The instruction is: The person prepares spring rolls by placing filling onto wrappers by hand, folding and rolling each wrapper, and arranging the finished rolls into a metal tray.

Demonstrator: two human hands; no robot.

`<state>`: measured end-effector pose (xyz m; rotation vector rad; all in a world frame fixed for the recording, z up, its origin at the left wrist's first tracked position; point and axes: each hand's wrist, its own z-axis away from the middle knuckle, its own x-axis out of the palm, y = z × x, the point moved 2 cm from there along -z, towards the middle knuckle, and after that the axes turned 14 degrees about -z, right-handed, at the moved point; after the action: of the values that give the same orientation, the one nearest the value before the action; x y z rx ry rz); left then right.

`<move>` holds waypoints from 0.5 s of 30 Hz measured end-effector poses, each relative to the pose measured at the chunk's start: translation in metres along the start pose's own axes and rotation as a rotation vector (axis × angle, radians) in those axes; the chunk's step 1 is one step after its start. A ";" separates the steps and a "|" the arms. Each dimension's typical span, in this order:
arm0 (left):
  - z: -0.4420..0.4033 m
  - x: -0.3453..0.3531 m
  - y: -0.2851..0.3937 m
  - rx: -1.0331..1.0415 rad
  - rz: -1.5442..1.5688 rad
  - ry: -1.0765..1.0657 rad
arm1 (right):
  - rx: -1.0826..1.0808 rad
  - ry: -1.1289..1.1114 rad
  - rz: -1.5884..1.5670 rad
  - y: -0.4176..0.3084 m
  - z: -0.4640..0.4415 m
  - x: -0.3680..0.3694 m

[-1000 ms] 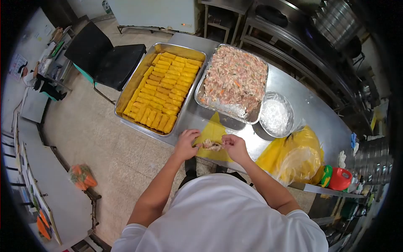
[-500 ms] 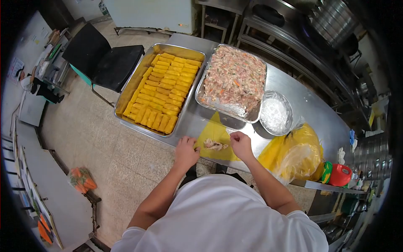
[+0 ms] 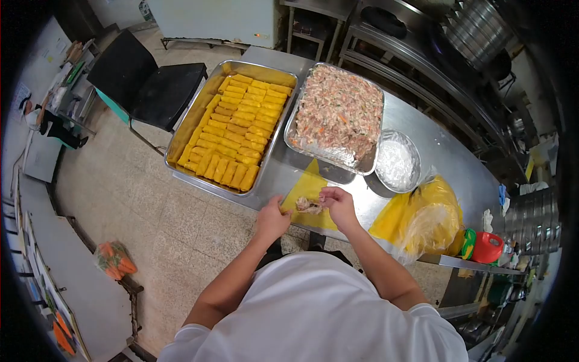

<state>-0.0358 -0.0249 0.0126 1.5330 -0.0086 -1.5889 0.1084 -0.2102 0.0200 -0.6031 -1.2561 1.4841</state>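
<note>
Toward twelve o'clock from my body, close to the near edge of the metal worktop (image 3: 416, 117), a yellow wrapper (image 3: 306, 186) lies with its point away from me and a small heap of filling (image 3: 309, 206) on its wide part. My left hand (image 3: 272, 221) is at eight o'clock from the filling, thumb and fingertips at the wrapper's side; whether they pinch it I cannot tell. My right hand (image 3: 339, 207) is at three o'clock, fingertips bunched by the filling's end, and I cannot tell whether they close on anything. If either hand drags sideways, the wrapper, which looks thin, could tear or slip over the edge. The filling seems loose, so uneven pressure could squeeze bits out. With the tray of rolls (image 3: 191, 123) at eleven o'clock and the plastic bag (image 3: 422, 220) at three, a wide elbow swing could knock either.
</note>
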 end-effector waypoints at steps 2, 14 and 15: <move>-0.002 -0.001 -0.003 -0.017 -0.002 -0.043 | -0.109 0.053 0.278 -0.007 0.000 -0.012; 0.002 0.003 -0.005 -0.048 0.098 -0.047 | 0.014 0.095 0.915 -0.005 0.016 -0.048; 0.004 0.002 -0.003 -0.053 0.117 -0.041 | 0.047 0.131 0.780 -0.003 0.016 -0.051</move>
<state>-0.0403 -0.0262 0.0103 1.4329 -0.0769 -1.5164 0.1123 -0.2634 0.0155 -1.2276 -0.9107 2.0507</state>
